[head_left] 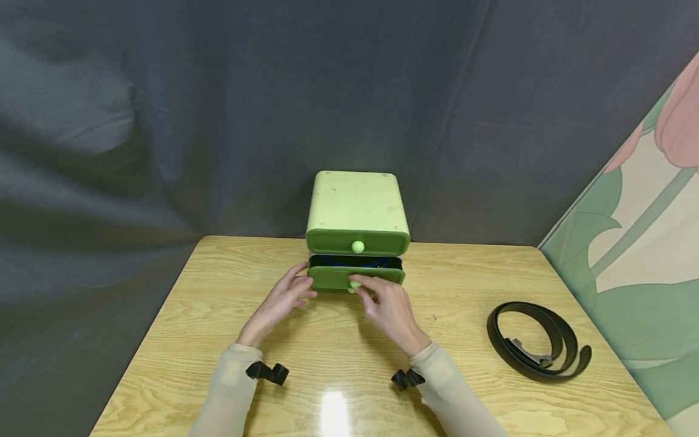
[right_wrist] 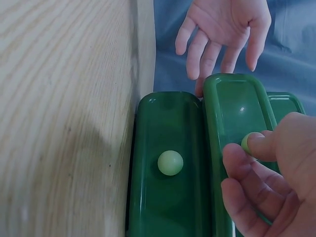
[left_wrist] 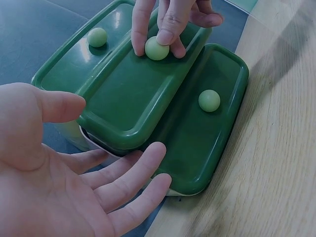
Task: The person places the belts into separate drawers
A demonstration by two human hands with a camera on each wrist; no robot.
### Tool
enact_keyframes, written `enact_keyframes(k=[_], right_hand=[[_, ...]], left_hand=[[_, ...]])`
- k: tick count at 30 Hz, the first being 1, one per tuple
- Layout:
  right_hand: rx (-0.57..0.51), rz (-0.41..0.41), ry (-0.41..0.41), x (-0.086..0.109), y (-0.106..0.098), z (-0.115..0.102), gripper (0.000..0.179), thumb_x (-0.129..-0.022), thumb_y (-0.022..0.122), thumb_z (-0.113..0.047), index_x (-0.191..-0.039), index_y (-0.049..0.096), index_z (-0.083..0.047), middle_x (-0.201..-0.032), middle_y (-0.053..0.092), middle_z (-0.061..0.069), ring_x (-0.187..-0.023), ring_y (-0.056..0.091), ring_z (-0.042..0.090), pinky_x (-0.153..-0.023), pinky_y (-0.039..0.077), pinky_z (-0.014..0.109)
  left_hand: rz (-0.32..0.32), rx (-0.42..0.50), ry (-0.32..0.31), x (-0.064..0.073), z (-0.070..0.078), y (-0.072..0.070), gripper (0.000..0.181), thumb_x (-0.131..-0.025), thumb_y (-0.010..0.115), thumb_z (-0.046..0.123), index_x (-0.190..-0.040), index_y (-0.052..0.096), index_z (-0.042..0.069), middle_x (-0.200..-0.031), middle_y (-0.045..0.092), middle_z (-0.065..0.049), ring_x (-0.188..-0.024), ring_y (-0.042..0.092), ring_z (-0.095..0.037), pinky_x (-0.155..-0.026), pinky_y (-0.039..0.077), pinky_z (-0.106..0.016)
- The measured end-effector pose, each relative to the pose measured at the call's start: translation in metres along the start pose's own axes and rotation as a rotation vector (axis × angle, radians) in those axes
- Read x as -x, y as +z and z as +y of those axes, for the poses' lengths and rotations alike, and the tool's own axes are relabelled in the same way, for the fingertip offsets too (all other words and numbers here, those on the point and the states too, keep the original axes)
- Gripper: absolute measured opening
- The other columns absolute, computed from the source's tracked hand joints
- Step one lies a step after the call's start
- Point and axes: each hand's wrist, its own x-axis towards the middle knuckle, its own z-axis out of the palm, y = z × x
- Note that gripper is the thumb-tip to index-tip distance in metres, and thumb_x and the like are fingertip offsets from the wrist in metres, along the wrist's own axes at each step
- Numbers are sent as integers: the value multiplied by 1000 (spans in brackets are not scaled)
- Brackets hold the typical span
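Note:
A small cabinet point(head_left: 357, 197) with a pale green top and dark green drawer fronts stands at the table's back edge. Its middle drawer point(head_left: 330, 278) is pulled part way out, and something blue shows inside. My right hand point(head_left: 390, 306) pinches that drawer's round light green knob point(left_wrist: 157, 48) between thumb and fingers. My left hand point(head_left: 281, 303) is spread at the drawer's left end, palm facing it; whether the fingertips touch it I cannot tell. The top drawer point(head_left: 382, 244) and the bottom drawer point(right_wrist: 170, 207) are closed, each with its own knob.
A coiled black belt point(head_left: 568, 340) with a metal buckle lies on the right of the wooden table point(head_left: 207, 291). Dark cloth point(head_left: 262, 109) hangs behind the cabinet. A flower-patterned panel point(head_left: 644, 261) borders the table on the right.

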Motion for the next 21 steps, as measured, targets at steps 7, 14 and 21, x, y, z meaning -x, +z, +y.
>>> enact_keyframes(k=[7, 14, 21], right_hand=[[-11, 12, 5, -2, 2, 1, 27, -101, 74, -11, -127, 80, -17, -105, 82, 6, -44, 32, -8, -40, 29, 16], [-30, 17, 18, -4, 3, 2, 27, -101, 74, -10, -126, 80, -17, -107, 82, 6, -42, 30, -8, -39, 28, 15], [-30, 28, 23, -5, 5, 4, 28, -100, 74, -9, -126, 80, -17, -105, 82, 7, -43, 29, -8, -39, 26, 14]], left_hand=[[-5, -8, 4, 0, 0, -1, 66, -115, 47, 32, -170, 20, 8, -163, 41, -31, -134, 62, -42, -111, 52, -56], [-18, -16, 2, 1, 1, -1, 69, -115, 48, 33, -171, 17, 7, -164, 40, -31, -135, 61, -42, -111, 52, -54], [-15, -15, -3, 1, 2, 0, 69, -115, 48, 32, -171, 17, 7, -163, 41, -31, -135, 60, -43, -112, 51, -56]])
